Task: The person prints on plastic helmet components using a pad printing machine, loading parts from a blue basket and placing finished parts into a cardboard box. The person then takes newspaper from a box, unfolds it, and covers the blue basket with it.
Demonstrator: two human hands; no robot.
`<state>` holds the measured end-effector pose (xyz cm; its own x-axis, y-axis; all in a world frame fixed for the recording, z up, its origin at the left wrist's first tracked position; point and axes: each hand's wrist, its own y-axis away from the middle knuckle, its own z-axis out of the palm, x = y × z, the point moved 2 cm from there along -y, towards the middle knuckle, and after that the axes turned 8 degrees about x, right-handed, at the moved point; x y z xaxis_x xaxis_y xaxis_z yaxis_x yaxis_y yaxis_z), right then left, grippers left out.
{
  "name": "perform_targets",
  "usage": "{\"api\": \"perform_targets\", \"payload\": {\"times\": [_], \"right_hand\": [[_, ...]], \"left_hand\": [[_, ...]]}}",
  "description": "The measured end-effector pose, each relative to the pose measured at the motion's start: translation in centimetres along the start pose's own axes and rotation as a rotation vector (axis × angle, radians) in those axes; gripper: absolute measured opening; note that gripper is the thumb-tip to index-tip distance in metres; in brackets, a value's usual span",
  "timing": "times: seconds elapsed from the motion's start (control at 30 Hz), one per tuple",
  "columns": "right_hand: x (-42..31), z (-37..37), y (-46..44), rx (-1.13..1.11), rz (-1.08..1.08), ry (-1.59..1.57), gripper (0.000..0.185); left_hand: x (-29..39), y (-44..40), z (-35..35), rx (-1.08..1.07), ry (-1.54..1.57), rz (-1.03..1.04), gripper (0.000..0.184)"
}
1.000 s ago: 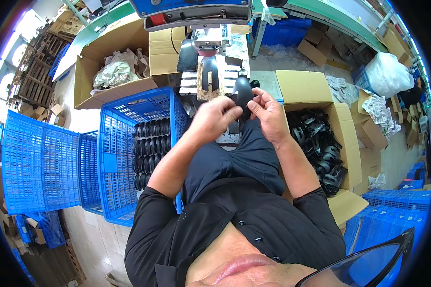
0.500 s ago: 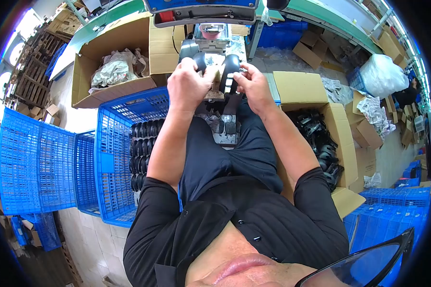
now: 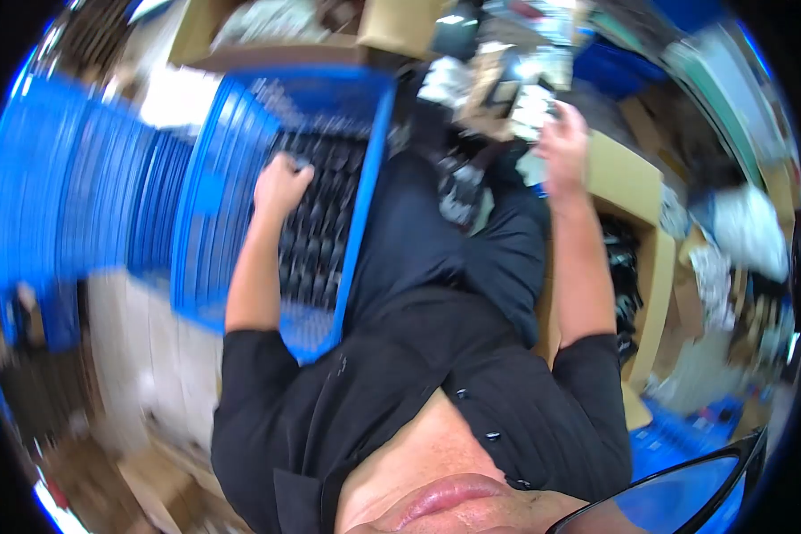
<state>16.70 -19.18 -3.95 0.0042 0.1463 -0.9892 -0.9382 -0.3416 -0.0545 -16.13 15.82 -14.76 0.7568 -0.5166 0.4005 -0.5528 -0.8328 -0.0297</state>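
Over the blue crate at the left, my left hand is closed, with a small dark part showing at its fingertips. Rows of black curved parts fill the crate's floor beneath and beside it. My right hand is raised at the right side of the slotted metal machine table. Its fingers are bent together and blurred, and what they hold cannot be made out. The fixture on the machine table is smeared by motion.
An open cardboard box with black parts stands at the right. Another cardboard box with wrapping stands at the top left. Stacked blue crates are at the far left. A white plastic bag lies at the far right.
My left hand has moved from the machine down and left to over the crate. My right hand stays near the machine, slightly away from the fixture. The whole view has turned and blurred.
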Motion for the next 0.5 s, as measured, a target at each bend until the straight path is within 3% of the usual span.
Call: {"api": "perform_targets", "payload": {"times": [0.07,0.13,0.23,0.4,0.5], "right_hand": [[1.8,-3.9,1.0,0.062,0.036,0.177,0.045],[3.7,-9.2,2.6,0.168,0.086,0.313,0.048],[7.3,-18.2,4.8,0.244,0.147,0.416,0.046],[11.0,-25.0,10.0,0.481,0.341,0.593,0.042],[12.3,-27.3,11.6,0.447,0.397,0.647,0.038]], "left_hand": [[-8.1,0.0,1.0,-0.24,-0.163,-0.157,0.049],[-15.1,1.6,1.7,-0.403,-0.304,-0.379,0.05],[-22.9,4.2,2.0,-0.581,-0.406,-0.55,0.051],[-29.2,8.5,5.0,-0.543,-0.477,-0.653,0.042],[-31.9,9.6,7.2,-0.488,-0.503,-0.645,0.038]]}}
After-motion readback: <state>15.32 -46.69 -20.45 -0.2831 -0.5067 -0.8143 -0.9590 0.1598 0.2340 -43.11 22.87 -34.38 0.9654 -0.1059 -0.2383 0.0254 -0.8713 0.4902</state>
